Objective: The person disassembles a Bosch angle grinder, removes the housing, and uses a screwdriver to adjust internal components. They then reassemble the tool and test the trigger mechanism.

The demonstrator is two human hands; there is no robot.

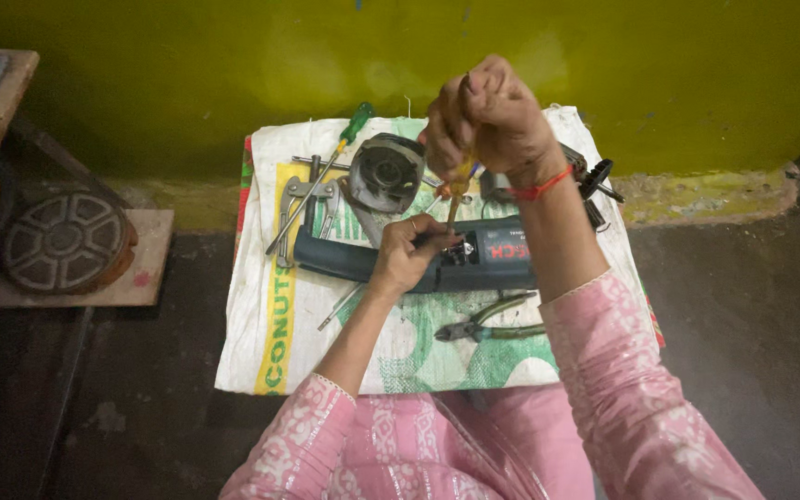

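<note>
A blue power tool (502, 257), judged heavy and rigid, was steadied on a woven sack (270, 343) by the left hand (407, 255), fingers closed on its body, while a yellow-handled screwdriver (456, 185) was gripped upright by the right hand (493, 116), pliers (488, 319) nearby.

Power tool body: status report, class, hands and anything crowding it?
Right hand fisted on yellow-handled screwdriver, tip down. Left hand steadies dark power tool body. Pliers alongside, apart.
</note>
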